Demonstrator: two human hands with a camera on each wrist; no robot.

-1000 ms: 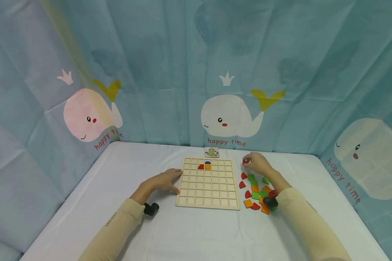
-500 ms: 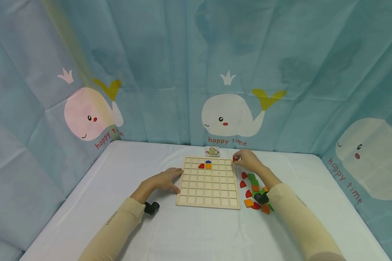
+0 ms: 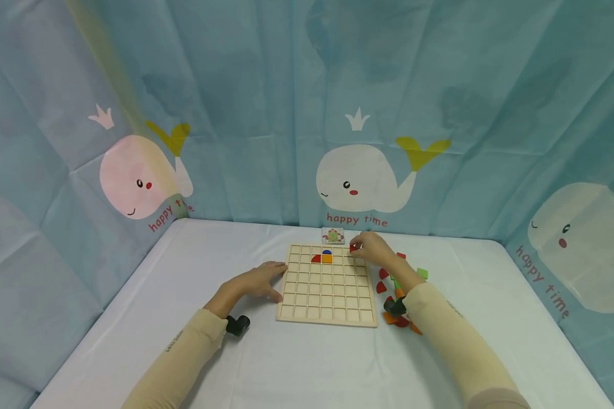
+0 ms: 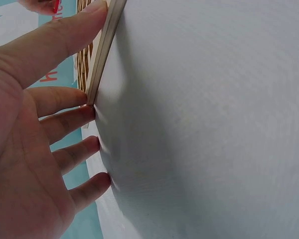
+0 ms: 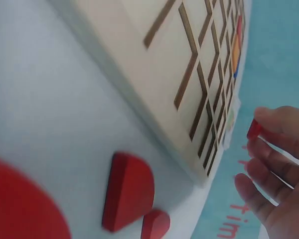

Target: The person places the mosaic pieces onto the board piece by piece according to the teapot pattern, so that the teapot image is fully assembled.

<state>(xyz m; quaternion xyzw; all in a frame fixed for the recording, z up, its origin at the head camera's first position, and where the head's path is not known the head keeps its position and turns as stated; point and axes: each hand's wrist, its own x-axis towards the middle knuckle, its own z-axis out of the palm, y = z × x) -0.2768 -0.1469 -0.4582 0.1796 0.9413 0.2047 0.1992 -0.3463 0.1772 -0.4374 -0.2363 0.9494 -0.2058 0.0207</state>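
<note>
A wooden grid board (image 3: 320, 295) lies on the white table. In its upper cells sit a red quarter-circle tile (image 3: 316, 259), an orange square tile (image 3: 327, 259) and a blue rounded tile (image 3: 327, 251). My left hand (image 3: 256, 281) rests at the board's left side with fingers spread; in the left wrist view its thumb (image 4: 65, 42) lies against the board's edge. Over the board's top right corner, my right hand (image 3: 376, 250) pinches a small red tile (image 5: 254, 129) between thumb and finger. Much of that tile is hidden by the fingertips.
Right of the board lie loose tiles, among them a red one (image 3: 381, 287) and a green one (image 3: 422, 274), partly covered by the right forearm. A small patterned card (image 3: 333, 236) lies behind the board. A whale-print curtain (image 3: 266, 170) hangs behind the table.
My right hand has moved left with the red tile, from beside the board to over its top right corner. The left hand has stayed at the board's edge.
</note>
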